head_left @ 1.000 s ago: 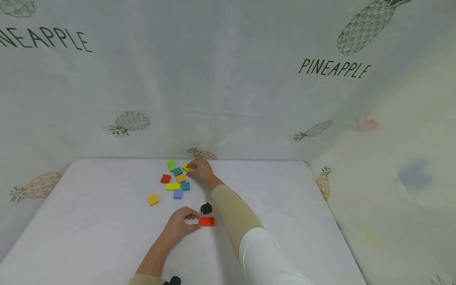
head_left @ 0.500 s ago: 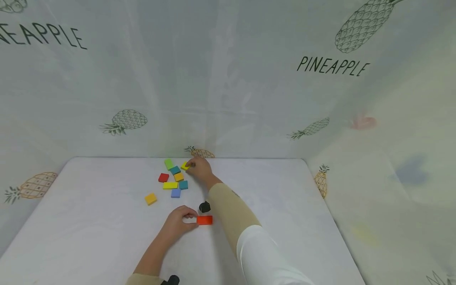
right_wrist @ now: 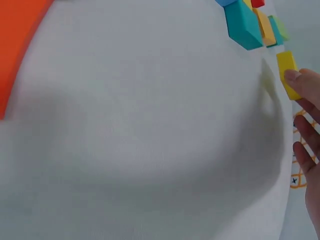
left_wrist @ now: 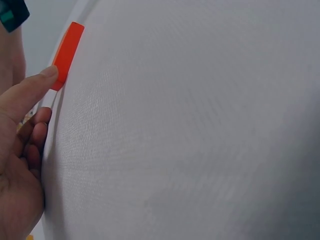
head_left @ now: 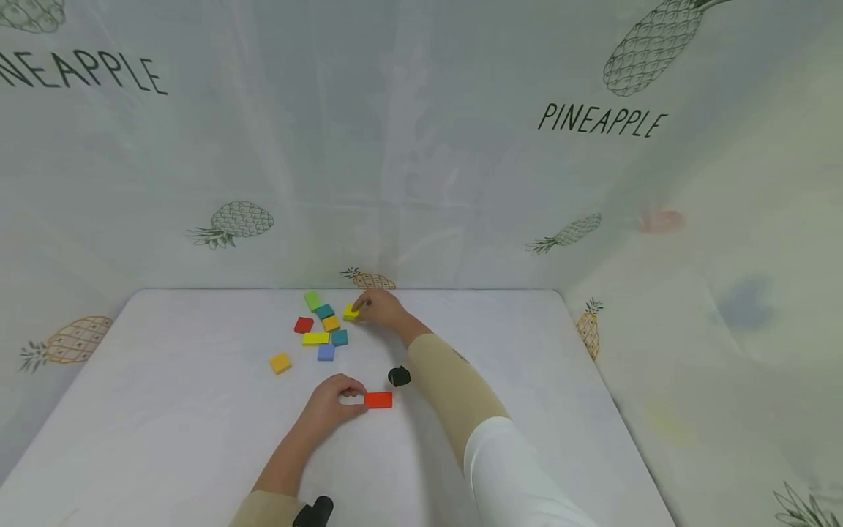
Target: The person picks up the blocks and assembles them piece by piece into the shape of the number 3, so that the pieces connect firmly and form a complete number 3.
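The yellow block (head_left: 350,315) has moved a little rightward and nearer the person since the earlier frame, widening its gap from the cluster of 7 blocks (head_left: 331,323); the right grip (head_left: 381,308) has travelled with it. From the left, an orange block (head_left: 280,363) lies alone on the worktop (head_left: 197,424), then comes the cluster. The left grip (head_left: 328,404) pinches the left end of the red-orange block (head_left: 378,400); a light, level hold there would keep its far end free and steady. Furthest right, the right grip pinches the yellow block's right end, probably lifted, as its shadow seems detached. Carrying it low, wide of the teal block (head_left: 339,337), with the underside clear of fingers, should avoid nudging neighbours.
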Action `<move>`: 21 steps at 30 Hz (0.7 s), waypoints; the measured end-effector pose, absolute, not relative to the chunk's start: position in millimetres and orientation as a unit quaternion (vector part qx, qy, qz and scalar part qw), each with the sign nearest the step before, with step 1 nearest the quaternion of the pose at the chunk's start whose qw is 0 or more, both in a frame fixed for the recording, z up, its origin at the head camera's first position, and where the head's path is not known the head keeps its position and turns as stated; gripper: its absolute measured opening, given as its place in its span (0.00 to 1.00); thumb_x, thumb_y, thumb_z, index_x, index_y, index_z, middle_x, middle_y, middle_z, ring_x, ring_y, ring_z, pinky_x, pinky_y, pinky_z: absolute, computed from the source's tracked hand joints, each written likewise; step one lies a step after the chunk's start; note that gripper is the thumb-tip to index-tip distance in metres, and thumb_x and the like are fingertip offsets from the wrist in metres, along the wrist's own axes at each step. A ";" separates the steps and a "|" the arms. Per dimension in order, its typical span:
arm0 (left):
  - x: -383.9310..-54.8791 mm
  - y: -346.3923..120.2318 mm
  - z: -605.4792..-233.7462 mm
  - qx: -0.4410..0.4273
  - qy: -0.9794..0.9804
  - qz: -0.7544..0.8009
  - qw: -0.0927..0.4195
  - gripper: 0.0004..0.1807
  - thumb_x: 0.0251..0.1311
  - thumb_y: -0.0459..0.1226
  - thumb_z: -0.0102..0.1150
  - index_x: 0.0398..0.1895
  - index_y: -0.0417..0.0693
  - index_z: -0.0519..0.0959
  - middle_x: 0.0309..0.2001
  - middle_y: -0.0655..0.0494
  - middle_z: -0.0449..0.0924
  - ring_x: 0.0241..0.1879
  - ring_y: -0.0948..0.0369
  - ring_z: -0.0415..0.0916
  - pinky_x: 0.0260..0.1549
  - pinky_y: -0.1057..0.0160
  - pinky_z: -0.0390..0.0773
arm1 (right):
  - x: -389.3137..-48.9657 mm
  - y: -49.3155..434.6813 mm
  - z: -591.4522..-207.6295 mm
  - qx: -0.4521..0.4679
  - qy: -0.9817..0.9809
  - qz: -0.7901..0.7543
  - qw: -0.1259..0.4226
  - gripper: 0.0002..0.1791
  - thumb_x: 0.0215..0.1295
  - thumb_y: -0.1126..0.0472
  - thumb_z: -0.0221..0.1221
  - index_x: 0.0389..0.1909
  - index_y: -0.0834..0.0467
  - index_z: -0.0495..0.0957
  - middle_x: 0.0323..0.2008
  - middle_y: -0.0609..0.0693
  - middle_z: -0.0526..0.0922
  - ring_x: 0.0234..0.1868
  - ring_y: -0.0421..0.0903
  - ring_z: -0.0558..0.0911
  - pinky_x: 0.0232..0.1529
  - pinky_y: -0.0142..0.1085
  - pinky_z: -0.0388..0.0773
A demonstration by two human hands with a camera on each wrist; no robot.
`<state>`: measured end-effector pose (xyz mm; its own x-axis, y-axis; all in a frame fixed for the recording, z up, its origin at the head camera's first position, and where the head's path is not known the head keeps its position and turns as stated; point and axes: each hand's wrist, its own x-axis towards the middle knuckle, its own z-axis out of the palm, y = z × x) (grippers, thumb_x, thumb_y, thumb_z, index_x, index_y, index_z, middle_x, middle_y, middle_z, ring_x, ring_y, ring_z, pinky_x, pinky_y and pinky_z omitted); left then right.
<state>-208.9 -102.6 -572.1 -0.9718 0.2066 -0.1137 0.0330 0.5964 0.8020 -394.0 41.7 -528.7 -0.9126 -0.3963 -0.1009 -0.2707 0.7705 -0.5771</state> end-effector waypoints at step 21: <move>-209.3 -102.4 -568.4 0.069 0.891 0.438 0.095 0.14 0.50 0.37 0.74 0.40 0.56 0.82 0.37 0.63 0.75 0.40 0.60 0.71 0.43 0.60 0.77 | -343.0 90.4 -500.8 -0.195 0.909 -0.343 0.135 0.08 0.59 0.58 0.69 0.40 0.47 0.85 0.44 0.39 0.80 0.50 0.41 0.76 0.54 0.37 0.72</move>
